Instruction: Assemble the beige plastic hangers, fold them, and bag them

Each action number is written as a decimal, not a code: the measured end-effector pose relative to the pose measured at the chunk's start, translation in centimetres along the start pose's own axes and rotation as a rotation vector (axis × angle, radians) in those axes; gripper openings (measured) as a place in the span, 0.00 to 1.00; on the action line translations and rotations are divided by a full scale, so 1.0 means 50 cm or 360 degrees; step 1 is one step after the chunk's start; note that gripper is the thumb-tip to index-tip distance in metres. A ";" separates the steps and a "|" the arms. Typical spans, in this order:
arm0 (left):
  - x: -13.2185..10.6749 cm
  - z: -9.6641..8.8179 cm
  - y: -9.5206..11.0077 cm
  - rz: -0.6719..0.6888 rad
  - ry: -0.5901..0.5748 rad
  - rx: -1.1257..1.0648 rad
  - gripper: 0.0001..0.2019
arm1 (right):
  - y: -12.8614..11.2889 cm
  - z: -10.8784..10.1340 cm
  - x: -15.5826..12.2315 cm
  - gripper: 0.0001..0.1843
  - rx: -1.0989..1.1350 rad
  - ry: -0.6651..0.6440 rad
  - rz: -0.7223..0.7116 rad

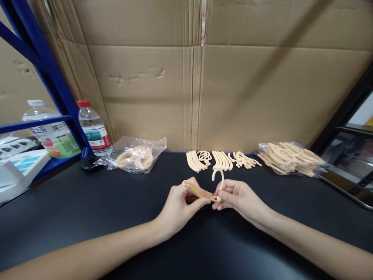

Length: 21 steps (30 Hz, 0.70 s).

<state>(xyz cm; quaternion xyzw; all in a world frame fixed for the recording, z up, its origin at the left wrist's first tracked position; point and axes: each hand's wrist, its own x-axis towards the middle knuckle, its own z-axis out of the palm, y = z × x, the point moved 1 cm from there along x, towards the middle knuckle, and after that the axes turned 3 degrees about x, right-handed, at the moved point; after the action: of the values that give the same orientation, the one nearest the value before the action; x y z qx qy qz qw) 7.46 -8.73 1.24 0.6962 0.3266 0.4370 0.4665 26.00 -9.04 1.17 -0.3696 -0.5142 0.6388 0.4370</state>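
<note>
Above the middle of the black table, my left hand (182,200) is closed on a beige plastic hanger arm (195,189), long and slightly curved. My right hand (237,198) pinches a beige hanger hook (223,181) near its lower end. The hook stands upright with its curve at the top, and its foot meets the right end of the hanger arm. Fingers partly cover this joint, so I cannot tell whether the two are locked together. Beyond my hands lie rows of curved hanger arms (223,160), several loose hooks (204,157) and a heap of small connecting pieces (244,160).
A clear bag of beige parts (136,157) lies at the back left, another bag of hanger pieces (288,157) at the back right. A red-capped water bottle (93,130) stands by a blue metal rack (55,83). Cardboard (145,89) walls the back; a dark-framed device (349,167) is at right.
</note>
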 end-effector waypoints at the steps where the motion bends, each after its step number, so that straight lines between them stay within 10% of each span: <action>1: -0.001 0.001 0.000 -0.0017 0.0008 -0.0001 0.07 | 0.001 0.003 0.000 0.17 -0.0037 0.0021 -0.0036; 15: 0.009 0.008 -0.002 -0.0286 0.0158 -0.0192 0.13 | 0.009 0.014 -0.001 0.18 -0.0123 0.0144 -0.0141; 21: 0.059 -0.035 0.000 0.0292 -0.0223 0.0989 0.15 | -0.009 -0.017 0.009 0.20 -0.0005 0.0564 -0.0442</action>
<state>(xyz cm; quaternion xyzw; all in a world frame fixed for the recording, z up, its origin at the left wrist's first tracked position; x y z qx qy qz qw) 7.06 -5.53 2.46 0.8601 0.3473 0.3078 0.2117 26.71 -8.28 1.42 -0.4023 -0.4764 0.4968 0.6037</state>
